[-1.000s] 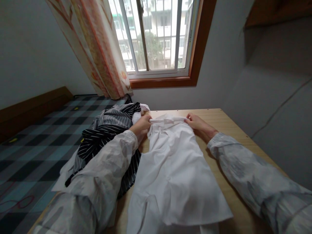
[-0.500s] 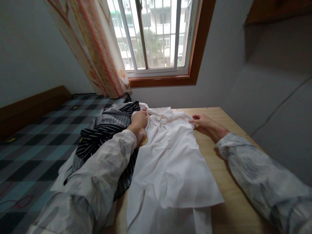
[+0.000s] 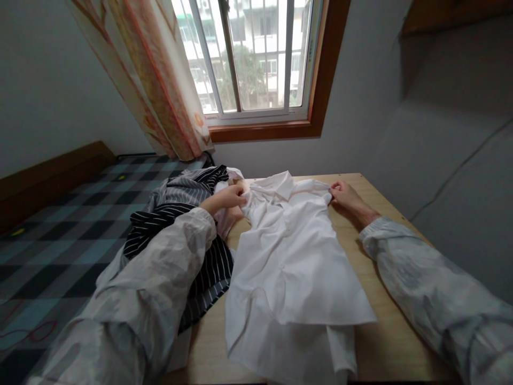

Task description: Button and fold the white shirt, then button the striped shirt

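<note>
White shirt lies spread on the table, collar end away from the person. The left hand pinches its far left corner, the right hand its far right; striped clothes lie just left.

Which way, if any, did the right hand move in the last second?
Yes. The right hand has shifted to the person's right, closer to the far right corner of the table, still pinching the white shirt at its shoulder.
</note>
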Tool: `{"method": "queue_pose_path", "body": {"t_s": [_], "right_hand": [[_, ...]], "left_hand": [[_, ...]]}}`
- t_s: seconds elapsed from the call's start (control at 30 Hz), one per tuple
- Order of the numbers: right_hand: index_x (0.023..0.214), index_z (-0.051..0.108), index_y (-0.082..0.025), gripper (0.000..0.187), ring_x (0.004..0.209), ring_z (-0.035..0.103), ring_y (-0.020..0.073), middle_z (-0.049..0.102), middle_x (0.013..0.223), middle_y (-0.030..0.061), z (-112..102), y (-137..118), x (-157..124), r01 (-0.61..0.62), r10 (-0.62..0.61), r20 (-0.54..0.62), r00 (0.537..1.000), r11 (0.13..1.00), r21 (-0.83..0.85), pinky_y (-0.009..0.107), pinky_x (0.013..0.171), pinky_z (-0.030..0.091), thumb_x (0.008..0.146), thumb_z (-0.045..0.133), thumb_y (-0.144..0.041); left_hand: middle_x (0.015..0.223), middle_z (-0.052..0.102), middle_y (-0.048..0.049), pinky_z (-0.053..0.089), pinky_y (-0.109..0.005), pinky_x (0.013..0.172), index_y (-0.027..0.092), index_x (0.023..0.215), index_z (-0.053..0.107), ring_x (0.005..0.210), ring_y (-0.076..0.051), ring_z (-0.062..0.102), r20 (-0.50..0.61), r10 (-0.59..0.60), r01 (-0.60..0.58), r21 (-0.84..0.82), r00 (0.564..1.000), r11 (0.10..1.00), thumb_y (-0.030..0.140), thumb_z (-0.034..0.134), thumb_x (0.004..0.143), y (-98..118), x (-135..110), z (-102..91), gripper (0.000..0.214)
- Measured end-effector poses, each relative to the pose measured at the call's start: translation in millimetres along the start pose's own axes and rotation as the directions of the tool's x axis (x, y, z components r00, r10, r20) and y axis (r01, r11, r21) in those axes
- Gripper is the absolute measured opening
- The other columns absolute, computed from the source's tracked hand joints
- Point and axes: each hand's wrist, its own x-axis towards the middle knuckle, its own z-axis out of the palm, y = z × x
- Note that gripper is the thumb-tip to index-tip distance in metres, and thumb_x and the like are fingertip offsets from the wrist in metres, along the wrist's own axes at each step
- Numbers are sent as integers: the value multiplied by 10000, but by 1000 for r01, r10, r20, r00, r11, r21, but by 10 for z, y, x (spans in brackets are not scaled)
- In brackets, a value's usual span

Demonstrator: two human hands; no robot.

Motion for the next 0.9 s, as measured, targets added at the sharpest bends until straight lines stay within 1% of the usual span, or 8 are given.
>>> {"method": "queue_pose_path", "body": {"t_s": [0.13, 0.23, 0.33, 0.43, 0.57, 0.7, 0.8, 0.9], "right_hand": [[1046, 617, -240, 147, 679, 687, 198, 723, 777, 25, 0, -55, 8, -32, 37, -93, 995, 998, 58, 263, 613, 526, 956, 734, -253], [1065, 615, -239, 244, 693, 691, 195, 736, 800, 25, 14, -78, 4, -66, 73, -42, 996, 986, 156, 258, 597, 543, 913, 805, -259], [1072, 646, -219, 383, 669, 673, 180, 765, 843, 51, 15, -18, -4, -107, 72, 127, 989, 947, 302, 253, 569, 542, 796, 912, -214], [1060, 701, -205, 422, 668, 667, 161, 777, 863, 54, 24, 94, -16, -122, 9, 265, 964, 903, 413, 236, 572, 531, 714, 942, -185], [919, 739, -197, 365, 742, 700, 177, 780, 826, 62, 48, 185, -52, -70, -99, 315, 944, 872, 484, 244, 656, 544, 644, 971, -251], [842, 773, -185, 253, 739, 705, 222, 773, 752, 73, -41, 177, -60, -5, -70, 225, 972, 949, 314, 290, 668, 542, 675, 932, -288], [809, 790, -178, 114, 776, 724, 259, 778, 743, 86, -181, 141, -22, 39, -44, 84, 996, 998, 53, 310, 688, 550, 743, 856, -243], [794, 780, -182, 24, 823, 730, 256, 792, 788, 94, -259, 92, 0, 98, -102, -16, 995, 984, -149, 305, 732, 553, 804, 778, -204]], "left_hand": [[856, 706, -56, 477, -275, 678, 171, 954, 694, 755, -196, 646, -155, -97, 83, -97, 983, 992, 212, 671, 887, 113, -14, 98, 82], [886, 708, -68, 503, -264, 649, 165, 998, 674, 740, -190, 667, -203, -187, 139, -231, 961, 963, 223, 651, 962, 205, -27, 172, 72], [851, 697, -63, 546, -264, 629, 173, 964, 655, 728, -199, 697, -85, -247, 205, -336, 965, 919, 277, 704, 954, 227, -35, 185, 116], [854, 715, -46, 587, -260, 639, 188, 944, 658, 738, -195, 717, 94, -209, 229, -394, 973, 890, 239, 754, 859, 170, -43, 139, 138], [802, 727, -50, 571, -263, 652, 183, 917, 709, 721, -199, 709, 66, -188, 198, -223, 980, 954, 207, 760, 799, 71, -58, 74, 131], [885, 771, -101, 571, -318, 791, 174, 924, 747, 882, -268, 747, -109, -164, 169, 42, 980, 985, 186, 736, 808, 0, -79, 71, 117], [1082, 794, -171, 558, -363, 948, 166, 954, 760, 1087, -317, 743, -200, -147, 170, 100, 969, 980, 215, 695, 857, -42, -99, 93, 126], [1168, 794, -217, 550, -379, 982, 157, 968, 770, 1135, -330, 732, -278, -138, 181, 138, 951, 974, 303, 629, 958, -50, -97, 107, 203]]}}
